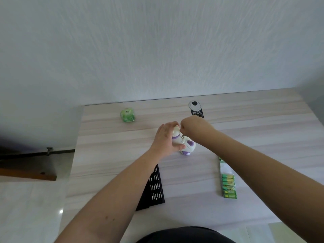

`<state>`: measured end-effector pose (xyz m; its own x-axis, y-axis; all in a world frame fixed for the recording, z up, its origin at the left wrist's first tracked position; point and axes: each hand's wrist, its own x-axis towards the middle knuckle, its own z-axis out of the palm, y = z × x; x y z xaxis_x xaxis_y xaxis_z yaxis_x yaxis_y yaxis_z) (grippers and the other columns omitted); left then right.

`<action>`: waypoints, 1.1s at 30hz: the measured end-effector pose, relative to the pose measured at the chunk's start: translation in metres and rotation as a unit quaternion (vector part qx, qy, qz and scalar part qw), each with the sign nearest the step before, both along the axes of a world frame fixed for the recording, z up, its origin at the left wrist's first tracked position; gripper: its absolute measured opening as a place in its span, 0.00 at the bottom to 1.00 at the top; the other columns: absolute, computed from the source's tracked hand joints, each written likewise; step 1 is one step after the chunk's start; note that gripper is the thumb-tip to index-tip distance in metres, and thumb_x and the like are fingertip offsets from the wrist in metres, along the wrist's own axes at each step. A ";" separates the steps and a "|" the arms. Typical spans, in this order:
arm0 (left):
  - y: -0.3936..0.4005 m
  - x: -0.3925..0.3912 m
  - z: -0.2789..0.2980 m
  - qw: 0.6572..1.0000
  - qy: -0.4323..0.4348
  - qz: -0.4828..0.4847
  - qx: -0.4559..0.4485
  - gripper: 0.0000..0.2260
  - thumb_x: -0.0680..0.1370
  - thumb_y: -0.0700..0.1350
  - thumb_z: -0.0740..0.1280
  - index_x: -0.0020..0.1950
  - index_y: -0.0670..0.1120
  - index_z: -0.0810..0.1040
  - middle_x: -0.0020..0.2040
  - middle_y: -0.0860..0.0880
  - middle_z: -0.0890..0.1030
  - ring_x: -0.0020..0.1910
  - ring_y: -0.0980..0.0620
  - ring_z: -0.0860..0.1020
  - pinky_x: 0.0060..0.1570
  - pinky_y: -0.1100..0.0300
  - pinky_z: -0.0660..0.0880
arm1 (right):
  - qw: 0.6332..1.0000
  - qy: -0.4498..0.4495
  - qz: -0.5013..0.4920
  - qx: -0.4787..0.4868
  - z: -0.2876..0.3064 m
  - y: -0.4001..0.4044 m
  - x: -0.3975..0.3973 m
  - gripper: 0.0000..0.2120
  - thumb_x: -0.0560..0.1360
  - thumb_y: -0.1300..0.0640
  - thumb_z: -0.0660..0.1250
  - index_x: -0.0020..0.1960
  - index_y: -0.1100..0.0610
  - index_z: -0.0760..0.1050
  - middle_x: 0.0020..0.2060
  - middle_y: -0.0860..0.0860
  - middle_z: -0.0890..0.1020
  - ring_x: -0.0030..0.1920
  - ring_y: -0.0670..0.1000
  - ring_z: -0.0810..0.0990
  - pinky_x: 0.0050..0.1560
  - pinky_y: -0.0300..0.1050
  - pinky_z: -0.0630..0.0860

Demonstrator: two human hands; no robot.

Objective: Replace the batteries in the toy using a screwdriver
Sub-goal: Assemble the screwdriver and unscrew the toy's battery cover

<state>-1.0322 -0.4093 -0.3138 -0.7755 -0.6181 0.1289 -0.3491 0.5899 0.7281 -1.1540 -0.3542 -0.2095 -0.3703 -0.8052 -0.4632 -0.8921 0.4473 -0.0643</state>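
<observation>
Green wrapped cube-shaped packet [127, 115] far left on the pale wood-grain table [108, 155], well apart from the work. Black tray of small screwdriver bits [155, 185] near edge, partly under the left forearm. Left hand [165, 137] wraps the white-and-purple plastic toy [185, 145] mid-table, fingers curled round its body, thumb along the lower side. Right hand [194, 128] just above the toy, fingers closed in a fist over its top end; a thin metal shaft shows below the fist, can't tell for sure it's the screwdriver. Black "100%" card [197, 112] behind the hands. Strip of green GP batteries [228, 183] lies to the right, untouched.
</observation>
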 end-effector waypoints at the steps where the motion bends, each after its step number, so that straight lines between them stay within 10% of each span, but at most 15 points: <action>1: 0.001 0.000 0.001 1.000 0.002 -0.001 0.001 0.33 0.59 0.52 0.79 0.60 0.45 0.73 0.55 0.50 0.75 0.51 0.60 0.65 0.60 0.57 0.63 | 1.000 -0.009 0.010 -0.004 0.000 0.001 0.000 0.03 0.73 0.62 0.63 0.43 0.60 0.76 0.41 0.55 0.82 0.44 0.56 0.80 0.43 0.46 0.76; 4: 0.001 -0.001 0.002 1.000 0.003 -0.005 0.005 0.33 0.60 0.49 0.81 0.60 0.50 0.72 0.56 0.50 0.76 0.52 0.60 0.66 0.61 0.56 0.63 | 0.999 -0.019 0.024 -0.018 -0.001 0.006 -0.002 0.11 0.73 0.60 0.66 0.55 0.57 0.75 0.50 0.55 0.79 0.50 0.57 0.79 0.49 0.50 0.77; 12: 0.002 0.001 0.001 1.000 -0.009 -0.002 0.007 0.35 0.60 0.49 0.81 0.63 0.44 0.72 0.58 0.50 0.75 0.56 0.53 0.69 0.67 0.48 0.64 | 0.999 0.037 -0.011 -0.003 -0.001 0.005 -0.004 0.11 0.77 0.58 0.62 0.36 0.57 0.70 0.32 0.51 0.70 0.37 0.55 0.74 0.38 0.43 0.72; 18: 0.000 0.000 0.001 1.000 -0.017 -0.003 0.006 0.36 0.61 0.50 0.81 0.65 0.44 0.72 0.59 0.48 0.75 0.59 0.49 0.71 0.67 0.48 0.64 | 0.997 -0.056 0.025 -0.045 0.004 0.012 -0.006 0.14 0.76 0.57 0.63 0.61 0.57 0.70 0.53 0.55 0.75 0.51 0.57 0.76 0.46 0.47 0.72; 24: 0.001 0.001 0.000 1.000 -0.023 -0.005 0.011 0.37 0.61 0.49 0.81 0.66 0.43 0.71 0.61 0.47 0.74 0.60 0.48 0.70 0.68 0.47 0.62 | 0.999 0.046 0.020 0.021 0.009 0.011 -0.004 0.08 0.79 0.55 0.59 0.53 0.57 0.73 0.38 0.54 0.72 0.41 0.56 0.74 0.28 0.42 0.63; 26: 0.001 0.001 0.000 1.000 -0.021 -0.006 0.009 0.36 0.61 0.50 0.81 0.64 0.44 0.71 0.59 0.49 0.75 0.58 0.50 0.70 0.67 0.47 0.63 | 1.000 0.003 -0.007 0.015 0.006 0.010 -0.005 0.14 0.79 0.54 0.57 0.41 0.61 0.73 0.37 0.55 0.77 0.39 0.56 0.76 0.30 0.42 0.67; 33: 0.001 0.002 0.000 1.000 -0.022 -0.009 0.007 0.35 0.62 0.51 0.81 0.65 0.44 0.71 0.60 0.49 0.75 0.59 0.49 0.71 0.68 0.48 0.63 | 0.995 -0.076 0.004 -0.057 0.003 0.016 -0.007 0.18 0.76 0.53 0.65 0.64 0.56 0.69 0.56 0.54 0.75 0.53 0.55 0.77 0.50 0.47 0.74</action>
